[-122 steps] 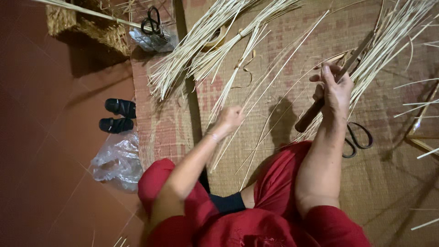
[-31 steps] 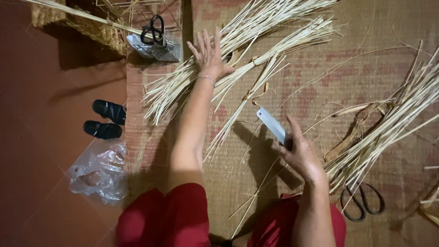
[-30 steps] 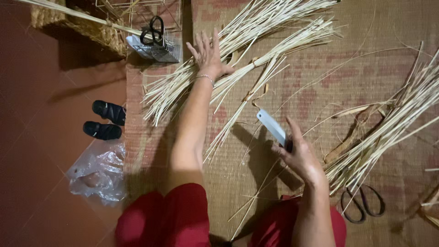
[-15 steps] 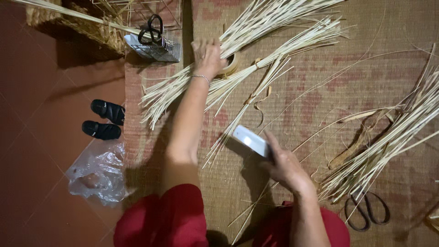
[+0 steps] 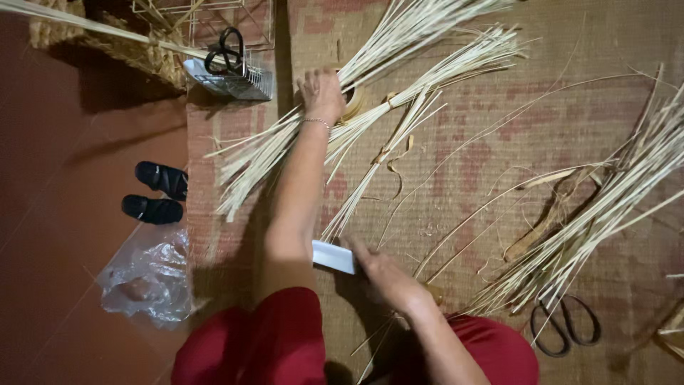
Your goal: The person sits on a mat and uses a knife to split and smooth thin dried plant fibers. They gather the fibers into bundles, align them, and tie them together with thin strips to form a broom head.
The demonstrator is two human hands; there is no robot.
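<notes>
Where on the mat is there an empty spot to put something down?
Bare mat lies at the upper right, between the bundles by the left hand and the strips at the right. Bare red floor lies left of the sandals. It is crowded around the bundles, and by the right hand with its blade.

crumpled clear plastic bag (image 5: 146,278), floor beside mat

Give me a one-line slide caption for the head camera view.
Seated on a woven mat, left hand reaches a bundle of pale reed strips while right hand holds a broad knife blade.
</notes>
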